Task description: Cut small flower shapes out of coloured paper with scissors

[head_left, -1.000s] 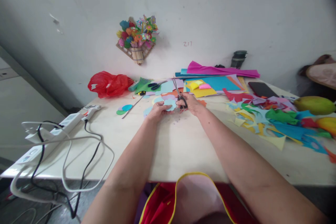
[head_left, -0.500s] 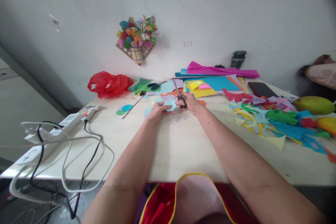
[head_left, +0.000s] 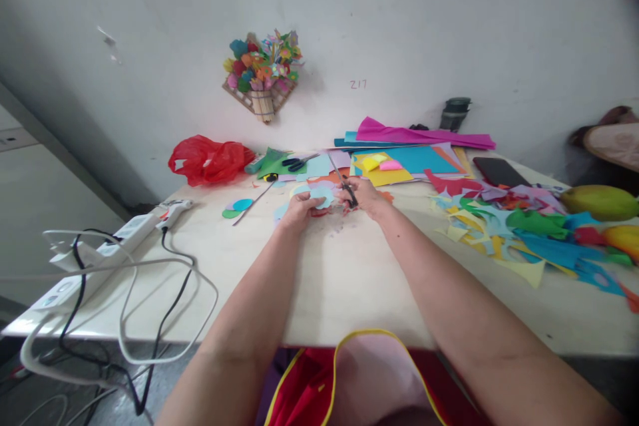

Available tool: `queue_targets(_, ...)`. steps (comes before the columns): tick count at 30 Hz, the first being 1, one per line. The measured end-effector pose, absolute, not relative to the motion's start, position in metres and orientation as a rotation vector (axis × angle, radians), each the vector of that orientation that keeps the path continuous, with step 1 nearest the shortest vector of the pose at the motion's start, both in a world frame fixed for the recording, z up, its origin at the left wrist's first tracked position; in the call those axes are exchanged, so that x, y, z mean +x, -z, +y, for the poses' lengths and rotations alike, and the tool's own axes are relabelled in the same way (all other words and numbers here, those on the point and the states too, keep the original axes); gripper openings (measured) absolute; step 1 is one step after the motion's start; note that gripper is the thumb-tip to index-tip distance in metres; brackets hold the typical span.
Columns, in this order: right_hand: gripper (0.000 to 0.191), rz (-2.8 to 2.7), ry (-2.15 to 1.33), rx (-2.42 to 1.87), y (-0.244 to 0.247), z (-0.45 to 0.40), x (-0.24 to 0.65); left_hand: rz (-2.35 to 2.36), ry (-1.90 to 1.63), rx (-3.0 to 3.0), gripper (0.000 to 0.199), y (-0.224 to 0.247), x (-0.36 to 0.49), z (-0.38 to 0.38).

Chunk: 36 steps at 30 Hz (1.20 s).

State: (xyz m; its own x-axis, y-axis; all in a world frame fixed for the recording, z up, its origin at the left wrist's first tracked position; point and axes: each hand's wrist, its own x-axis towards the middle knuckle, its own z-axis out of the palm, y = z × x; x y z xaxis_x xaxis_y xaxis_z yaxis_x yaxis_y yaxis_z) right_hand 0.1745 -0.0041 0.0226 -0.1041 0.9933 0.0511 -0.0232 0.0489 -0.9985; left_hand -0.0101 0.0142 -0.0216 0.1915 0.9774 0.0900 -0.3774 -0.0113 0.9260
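My left hand (head_left: 300,209) pinches a light blue paper piece (head_left: 322,197) with a rounded outline, low over the middle of the table. Just to its right, my right hand (head_left: 364,196) is closed round the dark handles of a pair of scissors (head_left: 347,190). The blades point up and to the left, away from the blue piece. Orange and lilac paper pieces lie behind and around my hands, with small scraps on the table beneath them. A second pair of scissors (head_left: 298,163) with dark handles lies farther back on green paper.
Paper scraps (head_left: 519,233) cover the right side, near a phone (head_left: 500,172) and a yellow-green fruit (head_left: 599,202). Coloured sheets (head_left: 424,160) lie at the back. A red plastic bag (head_left: 210,161) and paper discs (head_left: 243,204) sit left. A power strip (head_left: 97,263) with cables lines the left edge.
The blue paper's edge looks rounder, its scallops no longer showing clearly, as if turned in my left hand. The scissors have shifted slightly in my right hand.
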Motion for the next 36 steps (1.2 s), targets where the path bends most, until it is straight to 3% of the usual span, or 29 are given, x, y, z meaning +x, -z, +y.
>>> queue_targets(6,0.022,-1.517,-1.343,-1.090,-0.022,-0.007,0.181,0.724,-1.354,1.026,0.040,0.023,-0.011,0.018)
queue_targets(15,0.032,-1.746,-1.377,-1.060,-0.018,-0.008,0.182,0.720,-1.411,0.982,0.034,0.022,-0.014,0.021)
queue_targets(36,0.031,-1.729,-1.404,-1.092,-0.012,-0.004,0.178,0.650,-1.443,0.911,0.036,0.025,-0.012,0.024)
